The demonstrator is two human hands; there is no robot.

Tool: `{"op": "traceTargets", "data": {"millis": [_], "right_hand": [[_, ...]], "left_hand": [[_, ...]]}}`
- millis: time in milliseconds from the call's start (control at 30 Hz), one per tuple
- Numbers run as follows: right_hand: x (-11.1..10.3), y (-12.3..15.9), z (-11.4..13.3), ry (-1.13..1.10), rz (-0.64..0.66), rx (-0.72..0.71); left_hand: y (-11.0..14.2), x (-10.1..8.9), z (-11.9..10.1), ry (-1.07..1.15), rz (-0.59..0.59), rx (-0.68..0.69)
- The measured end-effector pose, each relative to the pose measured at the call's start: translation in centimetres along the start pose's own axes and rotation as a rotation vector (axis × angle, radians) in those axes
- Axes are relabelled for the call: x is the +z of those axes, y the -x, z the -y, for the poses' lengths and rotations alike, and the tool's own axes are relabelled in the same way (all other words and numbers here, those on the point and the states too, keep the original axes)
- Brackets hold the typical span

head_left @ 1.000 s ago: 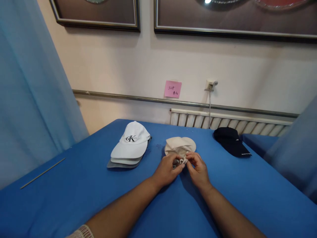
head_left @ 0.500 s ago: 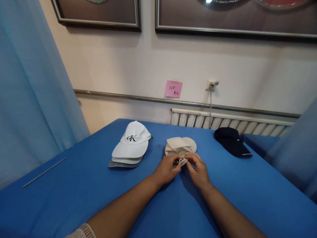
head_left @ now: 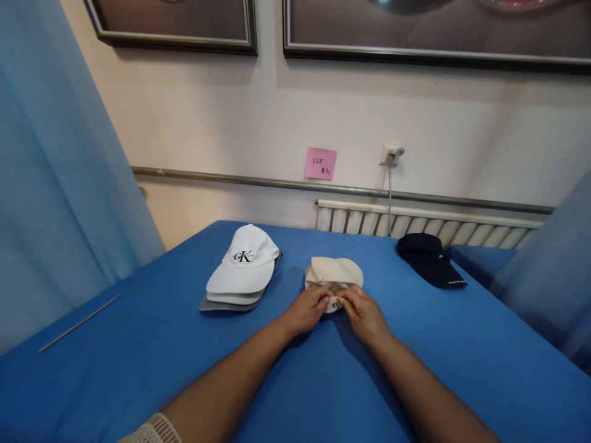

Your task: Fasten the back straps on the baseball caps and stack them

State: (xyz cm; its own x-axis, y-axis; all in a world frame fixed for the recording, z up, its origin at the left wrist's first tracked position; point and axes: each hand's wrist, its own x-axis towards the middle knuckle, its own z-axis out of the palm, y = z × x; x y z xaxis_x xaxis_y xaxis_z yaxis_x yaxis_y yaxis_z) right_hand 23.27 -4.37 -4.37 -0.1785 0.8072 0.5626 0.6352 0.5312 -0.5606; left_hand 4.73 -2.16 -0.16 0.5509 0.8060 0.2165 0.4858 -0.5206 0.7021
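Near the middle of the blue-covered table (head_left: 175,363), a beige cap (head_left: 338,271) lies with its opening toward the person and its brim toward the wall. The left hand (head_left: 305,312) grasps the cap's near edge between thumb and bent fingers, and the right hand (head_left: 364,314) pinches the same edge just beside it. A small shiny piece (head_left: 335,305) shows between the two hands, too small to make out.

To the left of the beige cap, apart from it, a white cap (head_left: 249,258) with dark lettering tops a stack, above another pale cap (head_left: 234,299) and a grey one (head_left: 221,305). A thin stick (head_left: 79,323) lies farther left. Toward the right edge rests a dark cap (head_left: 427,258), its brim pointing toward the near right. Behind the table, a pink note (head_left: 320,163) is on the wall above a metal rail (head_left: 258,181).
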Motion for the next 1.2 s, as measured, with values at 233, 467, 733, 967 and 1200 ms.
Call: {"op": "traceTargets", "data": {"millis": [233, 467, 733, 967, 1200], "right_hand": [[-0.24, -0.1, 0.4, -0.014, -0.019, 0.037], [-0.29, -0.1, 0.39, -0.05, -0.041, 0.061], [-0.07, -0.03, 0.41, -0.091, -0.016, 0.071], [-0.27, -0.13, 0.6, -0.132, -0.05, 0.055], [0.0, -0.14, 0.15, -0.175, -0.065, 0.103]], "left_hand": [[0.13, -0.12, -0.53, 0.032, 0.014, -0.02], [0.29, 0.39, -0.39, 0.06, -0.041, -0.024], [0.03, 0.42, 0.04, 0.048, -0.001, -0.027], [0.02, 0.43, -0.41, 0.173, -0.04, -0.032], [0.03, 0.33, -0.76, 0.231, -0.064, 0.025]]}}
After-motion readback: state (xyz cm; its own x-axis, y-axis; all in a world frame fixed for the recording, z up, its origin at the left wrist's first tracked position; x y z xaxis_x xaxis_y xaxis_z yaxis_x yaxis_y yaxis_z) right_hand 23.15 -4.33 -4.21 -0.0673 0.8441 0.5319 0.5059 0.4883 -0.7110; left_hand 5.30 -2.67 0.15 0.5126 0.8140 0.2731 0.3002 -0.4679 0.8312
